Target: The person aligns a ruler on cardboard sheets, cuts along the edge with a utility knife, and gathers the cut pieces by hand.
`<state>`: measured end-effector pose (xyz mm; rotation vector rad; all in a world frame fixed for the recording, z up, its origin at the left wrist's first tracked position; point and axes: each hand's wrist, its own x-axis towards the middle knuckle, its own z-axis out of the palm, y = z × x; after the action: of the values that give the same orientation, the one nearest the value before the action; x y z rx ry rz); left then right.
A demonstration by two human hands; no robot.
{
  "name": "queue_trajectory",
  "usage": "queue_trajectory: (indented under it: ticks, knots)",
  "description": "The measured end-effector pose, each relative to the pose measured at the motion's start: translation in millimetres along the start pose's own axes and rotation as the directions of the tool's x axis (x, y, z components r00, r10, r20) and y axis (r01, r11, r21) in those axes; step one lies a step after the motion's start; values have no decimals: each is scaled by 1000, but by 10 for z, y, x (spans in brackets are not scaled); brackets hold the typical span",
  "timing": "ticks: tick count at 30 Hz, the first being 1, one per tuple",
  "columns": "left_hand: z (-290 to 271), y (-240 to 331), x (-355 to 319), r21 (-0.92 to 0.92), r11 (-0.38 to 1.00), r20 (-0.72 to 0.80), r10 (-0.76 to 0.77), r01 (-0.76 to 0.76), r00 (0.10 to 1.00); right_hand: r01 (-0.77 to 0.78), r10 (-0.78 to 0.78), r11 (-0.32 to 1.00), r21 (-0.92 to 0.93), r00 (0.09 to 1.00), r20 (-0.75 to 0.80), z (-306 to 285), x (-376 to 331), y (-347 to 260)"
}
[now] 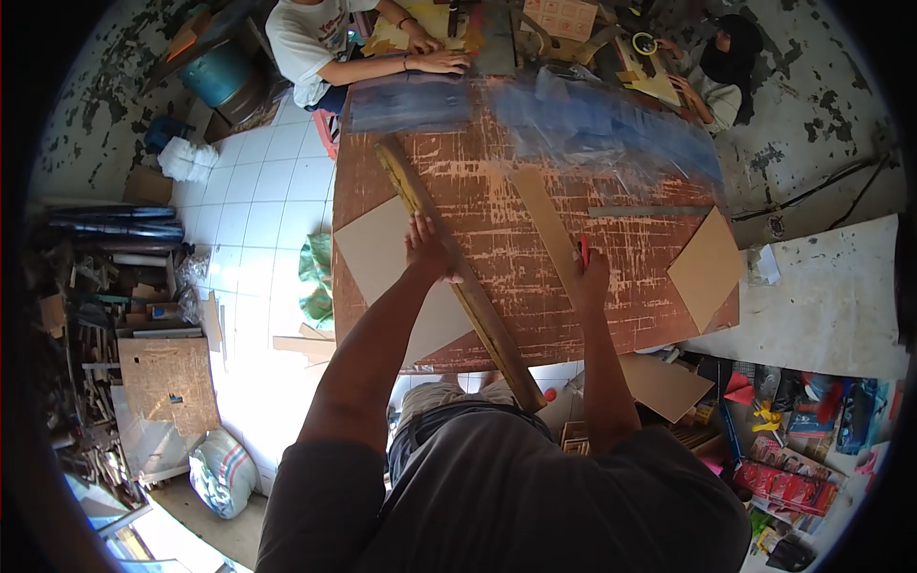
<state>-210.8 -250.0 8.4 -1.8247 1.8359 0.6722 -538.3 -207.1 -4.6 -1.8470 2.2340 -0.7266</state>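
Observation:
A long wooden bar (487,329) with a worn yellowish edge slants across the worktable (458,181) and juts past its near edge. My left hand (426,250) grips the bar near its middle, fingers over one edge and thumb toward the other. Under the bar, at its left, lies a grey-brown cardboard sheet (382,248). My right hand (592,277) is closed around a slim red tool that looks like a utility knife (585,250); its blade cannot be made out. That hand is by the right edge of a narrow cardboard strip (543,220) and partly covers its near end.
Clear plastic sheeting (611,124) covers the far table edge. A thin grey metal strip (654,212) and a tan cardboard piece (707,270) lie at the right. Two people work across the table, one a person in a white shirt (310,48). Scrap piles (86,315) stand left.

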Motion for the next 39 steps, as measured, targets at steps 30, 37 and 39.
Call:
queue_trajectory:
  ticks: [30, 37, 39]
  knots:
    - [43, -41, -28, -112, 993, -50, -35, 29, 998, 352, -383, 920, 172, 719, 579, 790, 274, -2043]
    - [-24, 49, -9, -75, 996, -31, -49, 46, 998, 294, -200, 956, 2, 643, 739, -41, -548, -1386]
    - [-51, 61, -7, -53, 998, -37, -23, 21, 999, 276, -183, 961, -3, 644, 743, -279, -884, -1103]
